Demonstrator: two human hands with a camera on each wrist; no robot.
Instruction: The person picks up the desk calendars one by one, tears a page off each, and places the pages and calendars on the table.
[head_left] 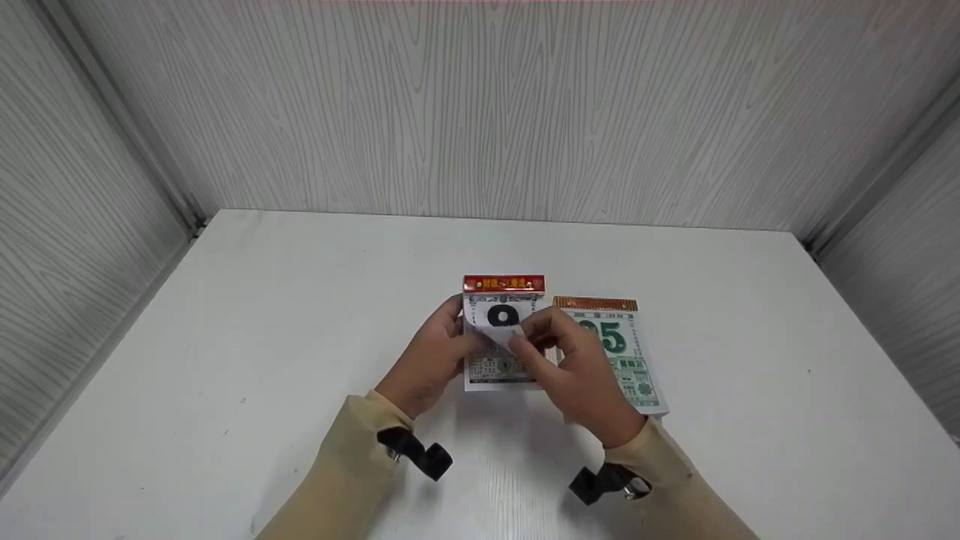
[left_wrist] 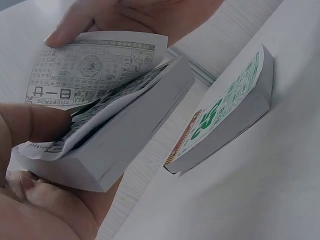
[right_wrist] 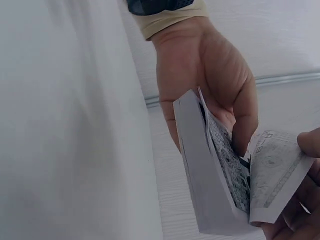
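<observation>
A pale wood-grain booth walls in a white bench [head_left: 262, 360], and from the head view you see your two hands meeting at its middle over a thick tear-off calendar pad [head_left: 501, 371] with a red header strip at its far edge. Your left hand [head_left: 431, 364] has its grip closed round the pad's left side, steadying it; your right hand [head_left: 574, 367] comes in from the right and pinches the top sheet [head_left: 504, 330], which is curled up off the pad's near end. The pad's long axis runs straight away from you, bound edge far, loose edge near, so the sheet lies peeled back toward that header. Just right of it, apart from the first pad, lies a second calendar pad [head_left: 626, 360] printed with large green numerals, untouched. From the left wrist view, the held pad [left_wrist: 130, 135] fills the foreground, its top sheet [left_wrist: 95, 67] lifted and bowed, with fingertips of your right hand on the sheet's far edge; the green pad [left_wrist: 225, 115] rests flat on the bench beyond. From the right wrist view, your left hand [right_wrist: 205, 75] wraps the pad's [right_wrist: 200, 170] back, thumb across the printed face, while the lifted sheet [right_wrist: 272, 172] hangs from your right fingers at the lower right.
</observation>
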